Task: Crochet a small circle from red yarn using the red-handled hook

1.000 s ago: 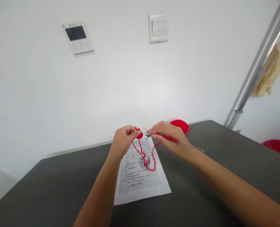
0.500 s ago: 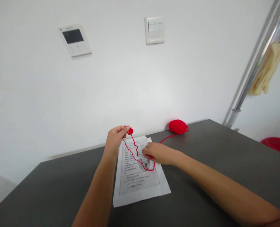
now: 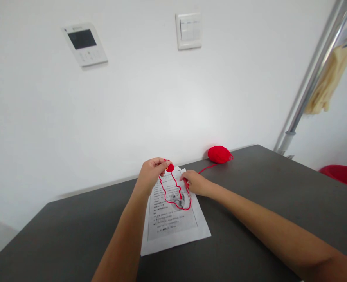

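My left hand (image 3: 153, 174) is closed, pinching a small round red crochet piece (image 3: 170, 168) with a bit of yellow at its edge. Two strands of red yarn (image 3: 177, 186) hang from that piece over a printed sheet (image 3: 176, 239); one loops round toward my right hand. Fingers bent, my right hand (image 3: 197, 183) grips a red-handled crochet hook (image 3: 186, 183), its thin metal end angled down and mostly hard to make out. Behind the right hand sits a red yarn ball (image 3: 219, 154), its strand running toward that hand.
The dark table (image 3: 88, 231) meets a white wall carrying an intercom panel (image 3: 85, 45) and a light switch (image 3: 189, 31). On the right are a metal pole (image 3: 317, 76), a hanging cream glove (image 3: 326, 86) and a red rounded object (image 3: 342, 175).
My left hand with the crochet piece has shifted right, closer to my right hand. The right hand has turned, showing more of the hook. The view has tilted slightly.
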A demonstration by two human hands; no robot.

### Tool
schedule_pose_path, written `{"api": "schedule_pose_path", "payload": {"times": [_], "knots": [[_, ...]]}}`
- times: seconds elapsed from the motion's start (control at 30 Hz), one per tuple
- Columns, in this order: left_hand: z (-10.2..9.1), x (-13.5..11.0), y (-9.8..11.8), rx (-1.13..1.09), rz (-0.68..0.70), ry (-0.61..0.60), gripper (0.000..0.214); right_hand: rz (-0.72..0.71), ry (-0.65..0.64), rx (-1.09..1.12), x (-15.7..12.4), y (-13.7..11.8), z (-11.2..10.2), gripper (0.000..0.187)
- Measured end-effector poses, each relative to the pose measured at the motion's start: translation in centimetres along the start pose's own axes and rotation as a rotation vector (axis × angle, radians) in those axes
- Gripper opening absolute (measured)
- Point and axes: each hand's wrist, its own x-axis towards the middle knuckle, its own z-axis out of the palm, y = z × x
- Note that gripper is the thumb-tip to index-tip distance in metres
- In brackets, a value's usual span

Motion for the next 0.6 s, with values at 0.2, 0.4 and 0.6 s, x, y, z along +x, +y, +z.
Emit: {"api": "schedule_pose_path", "payload": {"times": [0.2,0.4,0.6], "knots": [[-1.1,0.3,-0.1,0.114,0.079,0.236,0.018,-0.24,-0.157,0.087,-2.5,-3.1,-1.6,0.023],[-1.2,0.2,-0.1,0.073,0.102,0.267,0.019,-0.319,-0.157,0.166,-5.2,-6.6,-1.7,0.016],[-0.5,0.1,0.0,-0.025,0.07,0.191,0.023,-0.503,-0.215,0.264,-4.5,-6.5,0.9,0.022]]}}
